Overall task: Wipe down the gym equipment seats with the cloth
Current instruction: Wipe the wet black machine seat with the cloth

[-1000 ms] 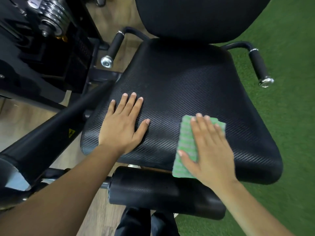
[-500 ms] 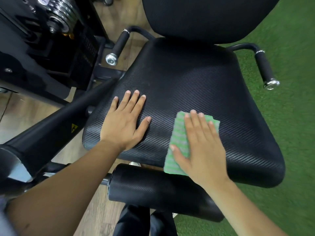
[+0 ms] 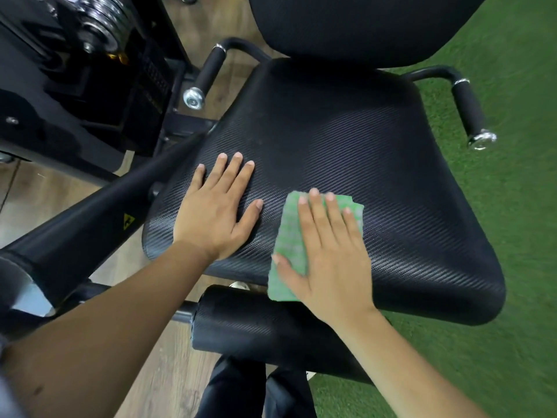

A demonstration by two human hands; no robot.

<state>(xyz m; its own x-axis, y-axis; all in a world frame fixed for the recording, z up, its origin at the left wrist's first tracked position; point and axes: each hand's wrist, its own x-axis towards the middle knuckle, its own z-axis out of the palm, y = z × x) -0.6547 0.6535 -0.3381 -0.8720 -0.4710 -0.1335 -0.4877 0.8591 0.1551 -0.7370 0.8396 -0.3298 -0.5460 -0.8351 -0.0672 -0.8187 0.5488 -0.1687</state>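
Pressing flat on the green cloth [image 3: 287, 236], the right grip [image 3: 331, 260] lies spread, its fingers [image 3: 316, 212] straight and slightly fanned, pinching nothing. I judge this lets the palm's weight pin the fabric down so it slides as one pad rather than bunching. The cloth sits on the near front part of the black ribbed seat [image 3: 376, 164], its near edge hanging just past the front lip above the roller pad [image 3: 256, 324]. Just beside it, the left grip [image 3: 217, 212] rests spread and bare on the seat's left front, touching no cloth, probably as a brace for leaning over. Farther out, the seat runs back to the backrest [image 3: 361, 25], with a handle [image 3: 470, 113] on its right. Nothing shows which stretches are wiped already.
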